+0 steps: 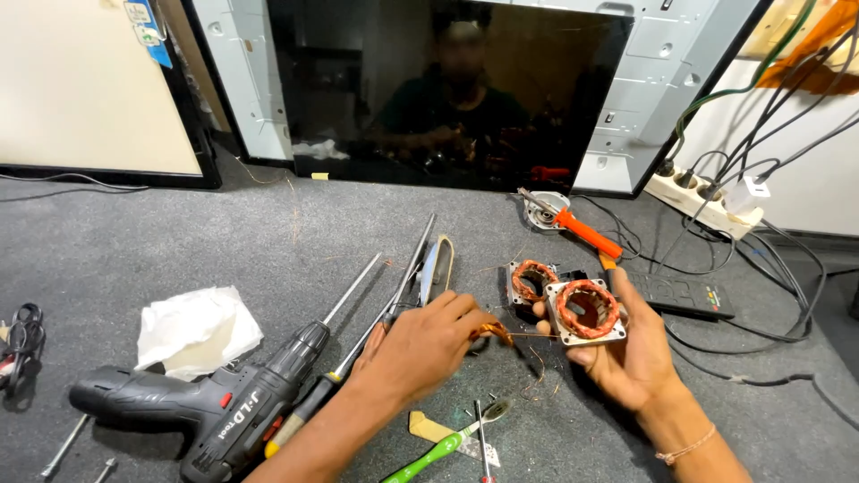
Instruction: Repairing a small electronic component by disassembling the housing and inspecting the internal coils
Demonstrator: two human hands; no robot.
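Two hands: right hand (626,353) grips stator (587,311); left fingers (465,313) pinch copper wire (495,333).

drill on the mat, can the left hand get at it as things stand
Probably not right away: the left hand is pinching copper wire coming off the stator. The drill lies just beside that forearm with nothing on top, so the path is free once the wire is dropped.

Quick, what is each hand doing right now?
Left hand: closed, pinching a bunch of copper wire.
Right hand: closed around a square motor part with copper windings.
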